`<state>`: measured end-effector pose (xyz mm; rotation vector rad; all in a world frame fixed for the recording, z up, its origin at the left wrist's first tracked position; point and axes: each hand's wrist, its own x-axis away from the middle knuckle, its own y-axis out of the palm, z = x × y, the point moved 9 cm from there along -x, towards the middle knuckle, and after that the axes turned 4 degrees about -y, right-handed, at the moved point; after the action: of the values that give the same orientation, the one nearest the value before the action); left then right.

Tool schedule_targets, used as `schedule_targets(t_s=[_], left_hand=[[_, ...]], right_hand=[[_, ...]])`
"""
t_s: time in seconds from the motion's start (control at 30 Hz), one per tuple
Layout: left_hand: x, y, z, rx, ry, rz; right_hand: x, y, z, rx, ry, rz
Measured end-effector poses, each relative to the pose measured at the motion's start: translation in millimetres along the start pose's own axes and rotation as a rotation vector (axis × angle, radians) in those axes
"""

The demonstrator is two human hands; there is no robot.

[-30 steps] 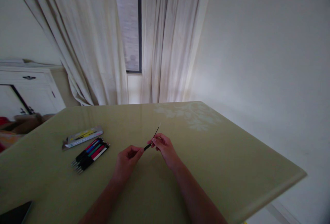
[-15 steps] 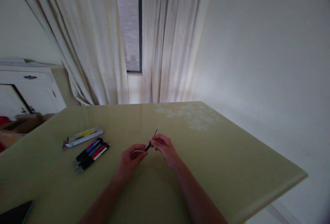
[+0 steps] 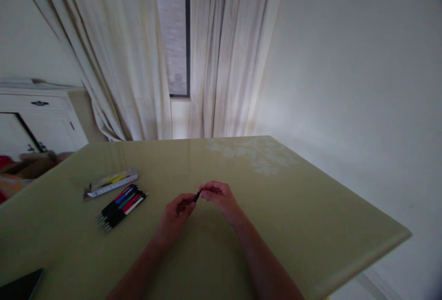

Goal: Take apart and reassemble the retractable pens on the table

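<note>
Above the middle of the table, my left hand pinches a short black pen barrel between thumb and fingers. The barrel tilts up toward the right. My right hand is closed at the barrel's upper end, its thumb and fingertips pressed together there; what they pinch is too small and hidden to make out. To the left of my hands, several pens with black, blue, green, red and white parts lie side by side, tips toward me. Just beyond them rests an open, flat pen box in silver and yellow.
A pale green cloth with a leaf pattern covers the table. At the near left corner lies a dark flat object. Curtains and a window stand behind the table, a white cabinet at left, a wall at right.
The thin dark refill that stuck up past my right fingertips, out of the black barrel, no longer shows. My right fingers have shifted slightly left, onto the barrel's upper end.
</note>
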<state>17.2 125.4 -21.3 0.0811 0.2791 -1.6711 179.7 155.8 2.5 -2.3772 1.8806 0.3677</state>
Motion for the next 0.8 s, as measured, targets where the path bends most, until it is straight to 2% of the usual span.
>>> schedule_targets(t_s=[0.1,0.2,0.27,0.4,0.5,0.67,0.8], left_hand=[[-0.5,-1.4,-4.5,-0.003,-0.010,0.011],[-0.9,-3.0,-4.2,0.003,0.007,0.036],[-0.9,-4.0,-2.0,-0.006,0.017,0.055],[-0.1,-9.0,1.0,-0.072,-0.008,0.130],[1.3,-12.1,3.2,-0.127,-0.025,0.184],[3.5,-9.4,6.3,-0.188,-0.030,0.184],[4.5,-7.3,7.6,-0.226,-0.032,0.168]], right_hand=[[-3.0,-39.2,1.1,0.231,0.025,0.169],[3.0,-84.0,-3.2,0.664,0.048,0.383],[7.2,-97.0,1.4,0.873,0.096,0.394],[10.0,-96.3,12.8,1.040,0.089,0.328],[4.9,-86.3,17.2,0.903,0.049,0.265],[-6.0,-54.2,2.5,0.386,-0.109,0.097],[-5.7,-39.9,-11.7,0.269,-0.162,0.060]])
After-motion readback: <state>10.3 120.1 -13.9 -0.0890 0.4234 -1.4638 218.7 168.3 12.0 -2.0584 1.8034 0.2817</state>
